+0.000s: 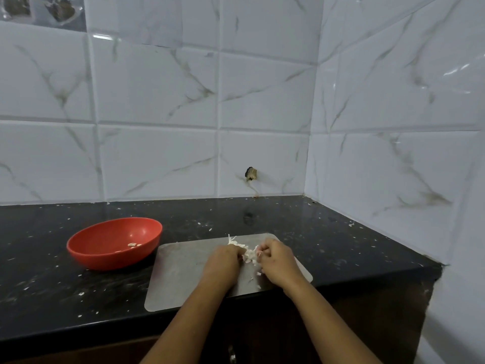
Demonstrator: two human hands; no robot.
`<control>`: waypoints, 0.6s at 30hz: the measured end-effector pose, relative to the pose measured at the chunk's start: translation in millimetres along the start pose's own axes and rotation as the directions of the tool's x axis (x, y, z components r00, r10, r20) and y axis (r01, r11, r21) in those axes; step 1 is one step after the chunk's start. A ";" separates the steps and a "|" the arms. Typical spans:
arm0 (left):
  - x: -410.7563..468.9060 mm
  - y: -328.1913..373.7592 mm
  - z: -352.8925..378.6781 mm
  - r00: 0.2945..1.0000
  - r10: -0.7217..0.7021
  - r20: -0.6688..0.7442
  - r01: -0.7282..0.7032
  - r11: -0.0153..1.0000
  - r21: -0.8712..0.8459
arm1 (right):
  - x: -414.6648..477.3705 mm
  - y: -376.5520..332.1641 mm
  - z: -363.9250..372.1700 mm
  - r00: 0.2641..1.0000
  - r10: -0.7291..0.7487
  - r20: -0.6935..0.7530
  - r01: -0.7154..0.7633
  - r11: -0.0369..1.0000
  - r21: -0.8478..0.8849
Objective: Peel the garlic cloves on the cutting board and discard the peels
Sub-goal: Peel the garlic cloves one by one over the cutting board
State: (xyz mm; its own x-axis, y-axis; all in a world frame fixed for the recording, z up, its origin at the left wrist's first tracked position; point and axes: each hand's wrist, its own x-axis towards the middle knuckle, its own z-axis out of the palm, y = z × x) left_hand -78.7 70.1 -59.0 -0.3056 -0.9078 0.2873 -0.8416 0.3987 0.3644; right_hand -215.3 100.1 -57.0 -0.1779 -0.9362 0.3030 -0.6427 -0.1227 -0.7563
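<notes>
While both hands meet at lower centre of the head view, the left hand (pixel 224 260) and right hand (pixel 275 258) curl around garlic (pixel 249 254) over the cutting board (pixel 181 274); peeling seems underway. Next, peels need clearing, perhaps toward the red bowl (pixel 105 256).

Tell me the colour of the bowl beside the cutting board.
The bowl is orange-red; head view shows it.

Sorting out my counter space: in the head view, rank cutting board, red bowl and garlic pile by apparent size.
1. Cutting board
2. Red bowl
3. Garlic pile, partly hidden, clearly smallest
</notes>
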 end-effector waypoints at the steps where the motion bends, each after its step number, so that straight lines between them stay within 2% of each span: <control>1: 0.1 -0.3 -0.6 1.000 0.015 -0.006 -0.015 1.000 -0.012 | -1.6 -1.7 2.9 1.000 0.023 -0.003 -0.023 0.998 0.062; 4: -0.6 -1.1 -2.8 0.999 0.047 -0.021 -0.048 0.996 -0.076 | 0.2 -6.0 10.8 0.998 0.058 -0.009 -0.056 0.984 0.168; 7: -1.9 -4.9 -6.1 0.996 0.013 -0.087 -0.029 0.983 -0.183 | 1.8 -9.4 15.1 0.996 0.085 -0.020 -0.077 0.961 0.266; 11: -6.4 -15.8 -18.7 0.990 -0.078 -0.117 0.013 0.876 -0.482 | 0.7 -14.7 13.8 0.997 0.064 -0.043 -0.042 0.918 0.394; 14: -12.0 -30.9 -30.0 0.980 -0.140 -0.139 0.042 0.836 -0.548 | -2.4 -21.6 16.5 1.000 0.017 -0.022 -0.004 0.883 0.470; 18: -30.8 -40.2 -36.0 0.974 -0.123 -0.192 -0.022 0.788 -0.615 | -6.5 -33.9 32.9 1.000 -0.002 0.025 -0.012 0.839 0.544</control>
State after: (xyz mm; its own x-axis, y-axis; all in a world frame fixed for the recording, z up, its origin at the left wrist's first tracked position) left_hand -19.5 86.8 -50.6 -0.1081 -0.9078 0.4053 -0.3822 0.4143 0.8260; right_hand -167.9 99.5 -52.4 -0.1581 -0.9439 0.2899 -0.1319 -0.2708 -0.9536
